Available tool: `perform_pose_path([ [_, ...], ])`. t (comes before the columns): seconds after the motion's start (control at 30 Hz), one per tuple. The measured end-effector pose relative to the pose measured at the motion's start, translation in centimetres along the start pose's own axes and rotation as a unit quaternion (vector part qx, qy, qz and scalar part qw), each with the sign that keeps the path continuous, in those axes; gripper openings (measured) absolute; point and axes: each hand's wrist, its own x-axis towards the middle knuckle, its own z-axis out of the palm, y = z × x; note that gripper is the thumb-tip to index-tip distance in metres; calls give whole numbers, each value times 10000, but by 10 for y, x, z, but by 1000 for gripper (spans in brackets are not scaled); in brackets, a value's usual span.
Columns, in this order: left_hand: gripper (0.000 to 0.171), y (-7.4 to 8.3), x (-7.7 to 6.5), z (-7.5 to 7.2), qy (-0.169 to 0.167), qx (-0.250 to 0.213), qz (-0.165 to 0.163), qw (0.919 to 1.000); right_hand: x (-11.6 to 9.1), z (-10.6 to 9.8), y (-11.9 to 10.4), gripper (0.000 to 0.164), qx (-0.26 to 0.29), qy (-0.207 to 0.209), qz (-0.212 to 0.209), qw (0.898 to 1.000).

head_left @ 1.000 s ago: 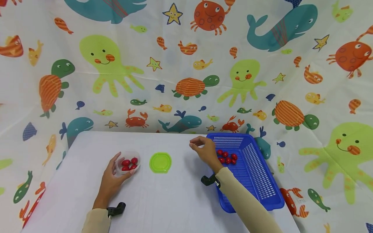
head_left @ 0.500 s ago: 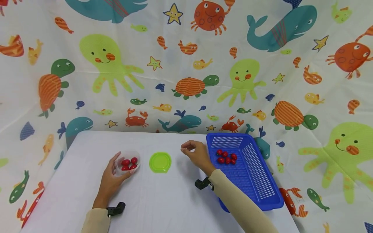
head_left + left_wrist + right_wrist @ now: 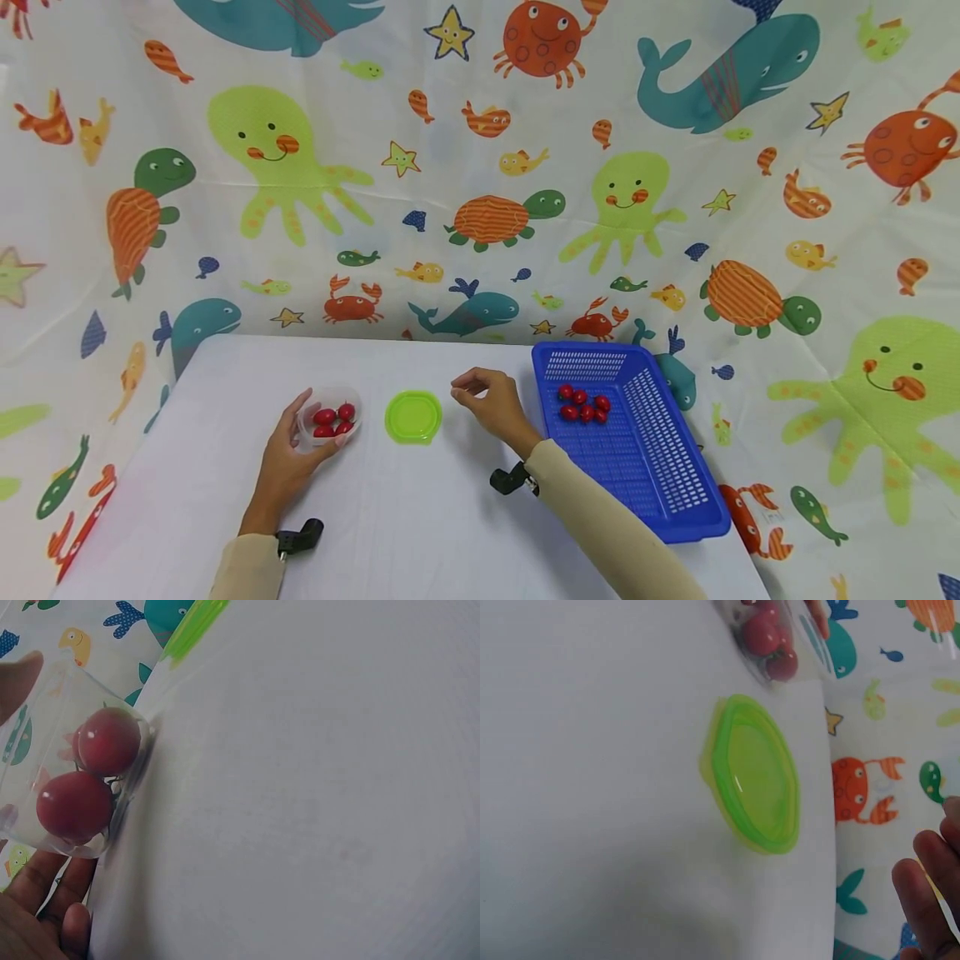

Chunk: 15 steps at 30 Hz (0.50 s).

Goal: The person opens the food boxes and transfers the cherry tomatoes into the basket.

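My left hand (image 3: 286,475) grips a clear plastic tub (image 3: 307,429) from its near left side, the thumb at the near rim and the fingers round the far side. Several red cherry tomatoes (image 3: 325,417) lie inside it; the left wrist view shows tomatoes (image 3: 75,806) through the clear wall. To the right of the tub a lime-green lid (image 3: 413,417) lies on the table. My right hand (image 3: 498,408) hovers right of the lid, apart from it, fingers loosely bent with nothing seen between them. In the right wrist view its fingers (image 3: 922,907) show at the right edge.
A blue plastic basket (image 3: 637,492) stands on the right of the white table (image 3: 405,525), with several more cherry tomatoes (image 3: 587,413) near its far left corner. Behind the table hangs a cloth (image 3: 450,258) printed with sea animals.
My right hand has moved left, away from the basket's edge and towards the green lid. The left hand and the tub have stayed in place.
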Motion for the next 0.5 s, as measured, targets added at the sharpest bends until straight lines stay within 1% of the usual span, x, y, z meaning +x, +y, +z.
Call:
perform_pose_path([
  [0.17, 103, 1, -1, 1, -7, 20, -42, 10000, -2, 6, -1, 8, -28, -52, -87, 9999],
  [0.5, 103, 2, -3, 1, 11, 40, -30, 10000, -2, 9, 1, 7, -88, -84, -62, 9999],
])
